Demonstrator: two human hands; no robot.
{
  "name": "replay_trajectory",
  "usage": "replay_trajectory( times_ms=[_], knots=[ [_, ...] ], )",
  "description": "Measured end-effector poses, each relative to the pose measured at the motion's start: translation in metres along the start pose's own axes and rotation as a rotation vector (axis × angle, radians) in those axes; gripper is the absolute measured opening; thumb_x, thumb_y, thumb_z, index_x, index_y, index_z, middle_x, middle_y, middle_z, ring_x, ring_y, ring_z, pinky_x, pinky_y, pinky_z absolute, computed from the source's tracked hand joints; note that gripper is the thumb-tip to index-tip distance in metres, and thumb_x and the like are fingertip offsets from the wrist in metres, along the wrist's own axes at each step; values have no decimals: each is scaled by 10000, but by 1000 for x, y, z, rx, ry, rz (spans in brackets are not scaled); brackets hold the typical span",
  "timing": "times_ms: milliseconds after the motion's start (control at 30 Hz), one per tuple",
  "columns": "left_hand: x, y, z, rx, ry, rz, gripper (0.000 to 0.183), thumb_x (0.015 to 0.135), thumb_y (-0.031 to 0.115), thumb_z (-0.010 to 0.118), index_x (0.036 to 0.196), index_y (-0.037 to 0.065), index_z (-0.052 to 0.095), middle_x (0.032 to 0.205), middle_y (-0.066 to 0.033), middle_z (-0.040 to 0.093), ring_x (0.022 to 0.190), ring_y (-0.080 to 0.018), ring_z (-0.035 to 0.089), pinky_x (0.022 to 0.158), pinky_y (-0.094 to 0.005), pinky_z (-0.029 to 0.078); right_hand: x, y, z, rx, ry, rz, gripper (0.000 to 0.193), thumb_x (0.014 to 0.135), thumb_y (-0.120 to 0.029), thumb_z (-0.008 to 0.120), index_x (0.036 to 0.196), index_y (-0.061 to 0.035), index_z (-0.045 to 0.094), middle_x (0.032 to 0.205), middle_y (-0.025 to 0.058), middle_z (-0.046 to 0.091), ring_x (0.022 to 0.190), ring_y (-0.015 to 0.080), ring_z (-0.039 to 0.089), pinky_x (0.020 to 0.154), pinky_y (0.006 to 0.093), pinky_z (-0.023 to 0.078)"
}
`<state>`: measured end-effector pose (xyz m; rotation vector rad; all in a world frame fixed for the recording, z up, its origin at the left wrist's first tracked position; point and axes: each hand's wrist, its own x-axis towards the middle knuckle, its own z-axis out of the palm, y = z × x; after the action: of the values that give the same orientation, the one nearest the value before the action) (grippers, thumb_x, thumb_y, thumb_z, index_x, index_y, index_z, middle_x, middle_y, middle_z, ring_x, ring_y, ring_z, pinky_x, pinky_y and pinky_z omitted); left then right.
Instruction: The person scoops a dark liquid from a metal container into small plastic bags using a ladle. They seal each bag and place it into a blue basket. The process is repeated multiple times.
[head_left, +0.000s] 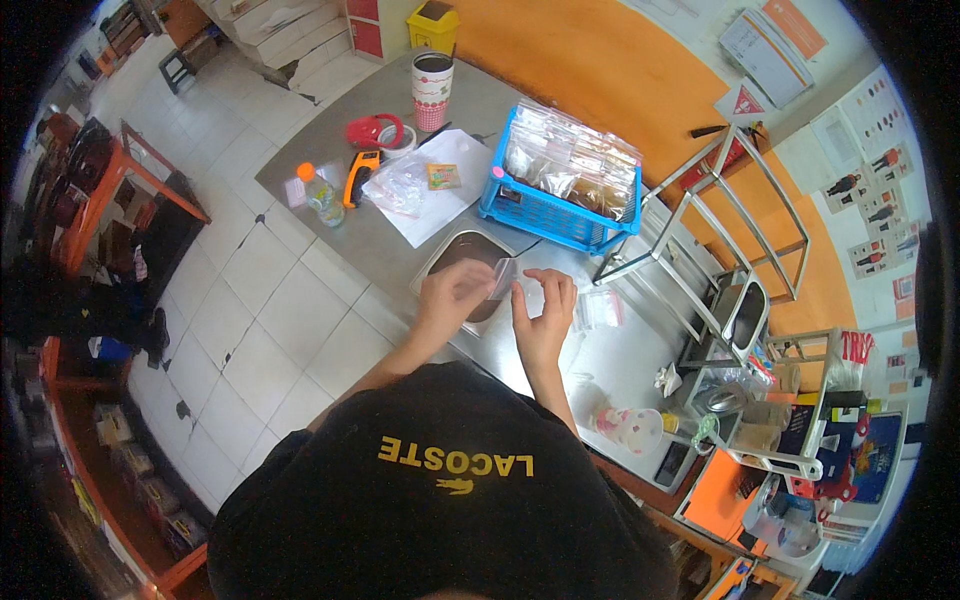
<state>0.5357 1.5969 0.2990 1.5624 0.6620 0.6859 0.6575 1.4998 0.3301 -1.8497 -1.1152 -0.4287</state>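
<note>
Left hand (455, 293) pinches a small clear bag (504, 280) over the near right side of the tray (427, 270). Right hand (545, 308) is at the bag's right edge; can't tell if its fingers grip. Looks partway: packed bags (572, 155) fill the far crate (545, 218). Left, I'd judge: this empty-looking bag, flat bags (602, 309) on the worktop (515, 365) right, brown tray contents (466, 250).

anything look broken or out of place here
Yes: the white square floor tiles left of the shiny grey metal counter show dark, jagged patches at some corners, as if chipped. A crumpled white tissue-like scrap also lies loose on the counter.
</note>
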Motion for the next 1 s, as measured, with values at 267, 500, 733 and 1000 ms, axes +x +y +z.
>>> replay_trajectory(
  times_ms=[267,500,733,1000],
  knots=[
    [-3,25,-33,136,-147,22,222,834,132,754,1003,17,668,887,-86,709,812,-144,696,705,-290,546,-6,-10,6,526,-528,190,87,852,-94,698,841,-10,677,766,86,649,653,180,588,594,309,462],
    [-4,11,-56,-4,-284,-6,219,840,140,732,1011,23,661,872,-91,685,793,-163,686,689,-291,537,8,-23,-3,432,-653,90,108,881,-104,647,868,-2,679,778,152,632,690,297,627,629,377,488],
    [-12,37,-38,597,63,239,103,804,76,682,865,15,627,757,-108,565,624,-214,605,562,-332,482,6,-24,1,119,-490,5,67,789,-60,661,775,-21,609,709,128,579,626,263,597,573,385,473],
    [-14,5,-12,128,233,322,505,819,120,748,1250,62,491,899,-87,629,820,-213,641,725,-345,506,9,-16,0,443,-353,286,233,792,57,655,924,-24,480,865,78,635,671,158,650,619,270,547]
  ],
)
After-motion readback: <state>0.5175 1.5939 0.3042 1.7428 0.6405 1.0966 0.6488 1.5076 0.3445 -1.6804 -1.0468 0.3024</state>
